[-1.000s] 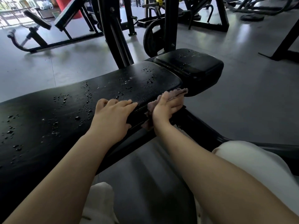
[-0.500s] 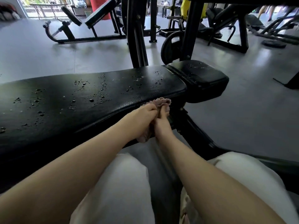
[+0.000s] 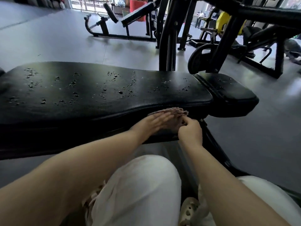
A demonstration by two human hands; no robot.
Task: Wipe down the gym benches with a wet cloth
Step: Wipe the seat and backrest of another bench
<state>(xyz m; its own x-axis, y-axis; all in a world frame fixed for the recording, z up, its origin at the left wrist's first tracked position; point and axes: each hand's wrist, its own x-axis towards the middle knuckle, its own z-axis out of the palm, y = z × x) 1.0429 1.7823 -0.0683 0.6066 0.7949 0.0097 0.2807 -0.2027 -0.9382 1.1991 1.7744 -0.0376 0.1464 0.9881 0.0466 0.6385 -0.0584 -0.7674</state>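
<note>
Cloth (image 3: 176,111) at frame centre lies against the bench (image 3: 104,95) edge; left hand (image 3: 154,122) presses it flat-fingered, right hand (image 3: 190,130) pinches its end.

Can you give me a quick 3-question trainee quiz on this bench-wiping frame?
1. True or false: the top of the long bench pad is already wiped dry.
2. Which hand pinches the cloth? A. left hand B. right hand C. neither
3. Fill in: the cloth sits against the pad's near ____ edge, close to the small seat pad.

Key
1. False: water droplets are scattered across the top.
2. B. The right hand's fingers curl on the cloth; the left hand lies flat with straight fingers on it.
3. Side.
</note>
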